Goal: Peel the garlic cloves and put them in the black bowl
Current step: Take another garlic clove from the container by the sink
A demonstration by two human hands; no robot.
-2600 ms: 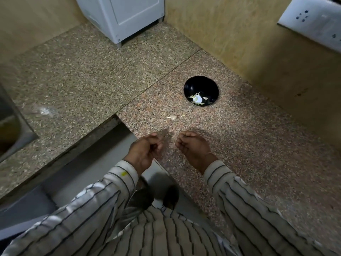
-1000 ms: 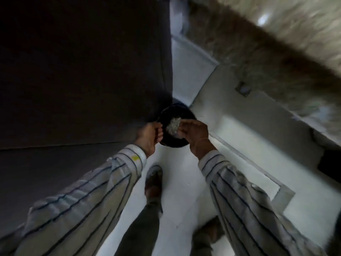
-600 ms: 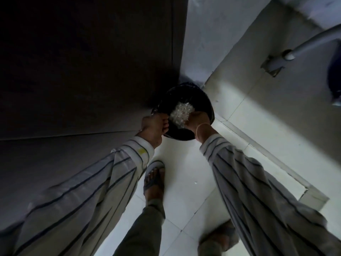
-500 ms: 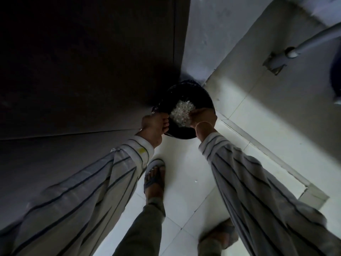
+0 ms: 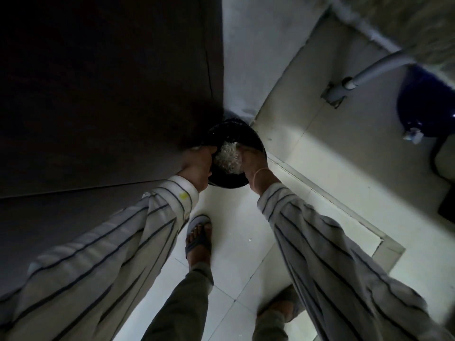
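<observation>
I am looking down at the floor. A round black container [image 5: 231, 179] stands there against a dark cabinet, and a heap of white garlic peels [image 5: 227, 156] shows over its opening. My left hand [image 5: 198, 163] hovers at the container's left rim with its fingers curled; whether it holds anything is hidden. At the right side my right hand [image 5: 253, 166] points fingers-down into the opening, with the peels lying against its palm side. No peeled cloves and no counter are in view.
A dark cabinet front [image 5: 98, 94] fills the left. My sandalled feet [image 5: 198, 238] stand on pale floor tiles [image 5: 236, 217] just below the container. A grey pipe [image 5: 369, 72] and a blue vessel [image 5: 423, 104] are at the upper right, along a low white ledge [image 5: 332, 193].
My view swung from the granite counter and black bowl down to the floor. Both hands carried the white peels over the black container, then sank lower towards its opening.
</observation>
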